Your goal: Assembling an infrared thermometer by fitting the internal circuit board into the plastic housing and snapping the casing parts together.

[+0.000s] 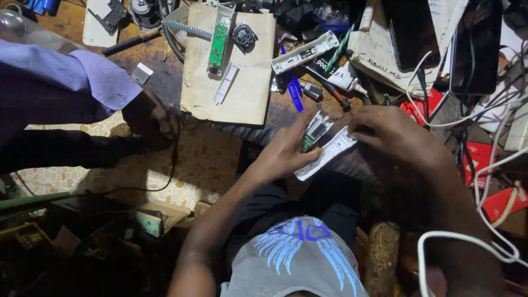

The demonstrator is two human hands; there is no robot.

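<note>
Cluttered and dimly lit, a brown table (165, 82) fills the upper half of the view, strewn with cables, dark phones, tools and white plastic casings. At its near edge, over the person's lap, both hands meet on a small white device casing (325, 154) with a green circuit board (308, 142) showing at its upper left end.

The casing's long axis runs diagonally, from lower left near the person's body up toward the right. The left hand (286, 154) comes in from below and cradles the lower left end, fingers curled loosely about it with the thumb on top. The right hand (388, 132) comes from the right and its grip is closed on the upper right end, fingertips pinching the edge.

Farther back on the table lies a tan envelope (242, 82) carrying another green circuit strip (218, 47). At the table's left edge, another person's hand (148, 118) in a striped sleeve (82, 74) rests.
</note>
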